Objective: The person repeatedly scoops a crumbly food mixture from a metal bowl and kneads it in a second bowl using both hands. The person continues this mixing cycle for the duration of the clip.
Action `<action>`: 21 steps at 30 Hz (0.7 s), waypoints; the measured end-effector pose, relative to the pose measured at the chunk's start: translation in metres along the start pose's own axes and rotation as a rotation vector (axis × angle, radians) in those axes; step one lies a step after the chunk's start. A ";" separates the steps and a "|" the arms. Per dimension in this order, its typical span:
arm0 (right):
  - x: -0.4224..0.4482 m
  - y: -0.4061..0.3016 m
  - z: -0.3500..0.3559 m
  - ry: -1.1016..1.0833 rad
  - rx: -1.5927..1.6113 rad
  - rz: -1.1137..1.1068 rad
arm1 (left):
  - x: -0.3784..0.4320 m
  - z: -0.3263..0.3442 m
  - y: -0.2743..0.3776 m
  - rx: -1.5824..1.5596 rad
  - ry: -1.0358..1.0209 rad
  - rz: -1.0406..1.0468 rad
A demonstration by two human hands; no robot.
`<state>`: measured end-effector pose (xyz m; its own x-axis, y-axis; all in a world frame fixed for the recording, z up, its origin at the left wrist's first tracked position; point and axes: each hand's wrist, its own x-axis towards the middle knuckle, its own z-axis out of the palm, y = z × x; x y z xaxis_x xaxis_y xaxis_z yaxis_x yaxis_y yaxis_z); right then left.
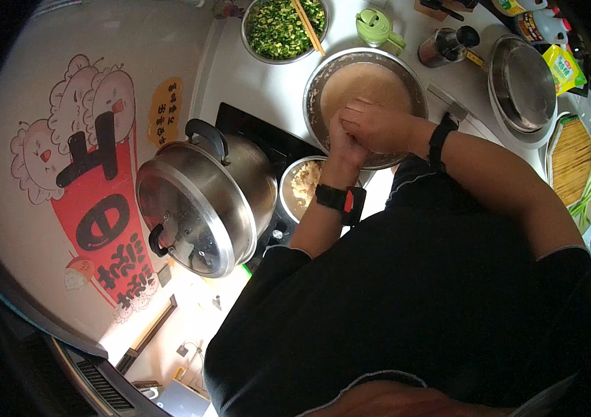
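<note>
Over a large metal bowl of cloudy, beige liquid, my two hands are pressed together. My right hand lies over the fingers of my left hand; whatever may be between the palms is hidden. Pale bits cling to the bowl's inner wall. Below and left of it, partly under my left forearm, a smaller metal bowl holds a pale, crumbly mass.
A tall lidded steel pot stands on a black cooktop at left. Beyond are a bowl of chopped greens with chopsticks, a green lidded container and a dark bottle. Stacked metal basins stand at right.
</note>
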<state>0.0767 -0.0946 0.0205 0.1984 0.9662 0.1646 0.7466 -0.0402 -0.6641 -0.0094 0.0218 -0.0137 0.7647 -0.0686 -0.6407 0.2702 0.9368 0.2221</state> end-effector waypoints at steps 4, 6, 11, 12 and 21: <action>-0.001 -0.002 -0.019 -0.006 -0.071 -0.046 | 0.002 0.003 0.007 -0.001 -0.047 0.020; -0.002 -0.001 -0.025 0.171 -0.059 -0.067 | 0.000 0.005 0.012 0.016 -0.055 0.063; -0.011 0.023 -0.021 0.421 0.174 0.315 | -0.014 0.016 0.017 0.131 0.102 0.277; -0.010 0.028 -0.014 0.404 0.340 0.484 | -0.014 0.020 0.019 0.154 0.132 0.319; -0.004 0.042 0.017 0.216 2.053 0.927 | -0.019 0.051 0.013 1.680 -0.037 0.997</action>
<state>0.0968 -0.0964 -0.0204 0.1423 0.8043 -0.5770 -0.9839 0.0514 -0.1710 0.0099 0.0181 0.0388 0.9756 0.1655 0.1446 -0.0212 -0.5841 0.8114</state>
